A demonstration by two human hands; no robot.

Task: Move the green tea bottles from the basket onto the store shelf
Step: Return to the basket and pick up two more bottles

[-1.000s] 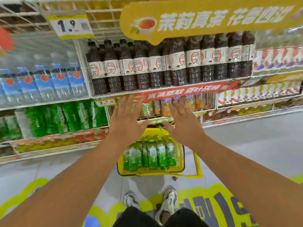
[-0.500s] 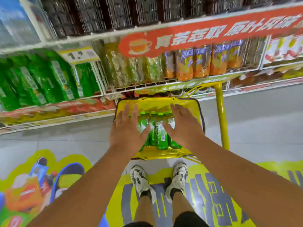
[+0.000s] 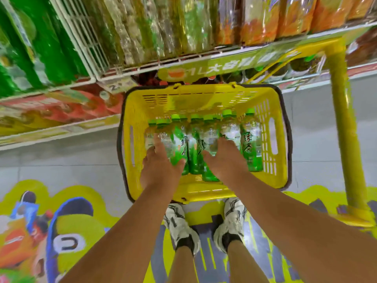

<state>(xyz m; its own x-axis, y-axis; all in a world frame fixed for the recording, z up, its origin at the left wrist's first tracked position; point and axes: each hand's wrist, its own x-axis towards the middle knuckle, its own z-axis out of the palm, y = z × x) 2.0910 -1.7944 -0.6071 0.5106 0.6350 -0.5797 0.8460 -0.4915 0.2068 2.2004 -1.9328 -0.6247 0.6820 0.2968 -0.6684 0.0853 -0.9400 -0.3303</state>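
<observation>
Under both hands, the green-capped plastic green tea bottles [image 3: 251, 144] lie side by side in the yellow slotted plastic basket [image 3: 204, 99] on the floor. Leftmost, the left hand [image 3: 161, 166] reaches down with fingers extended onto the bottles. Just to its right, the right hand [image 3: 224, 160] does likewise, fingers straight. Beyond the fingertips, the white wire store shelf [image 3: 142, 68] carries blurred bottles.

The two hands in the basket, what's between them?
In the head view, one green tea bottle lies between the left hand and right hand.
</observation>
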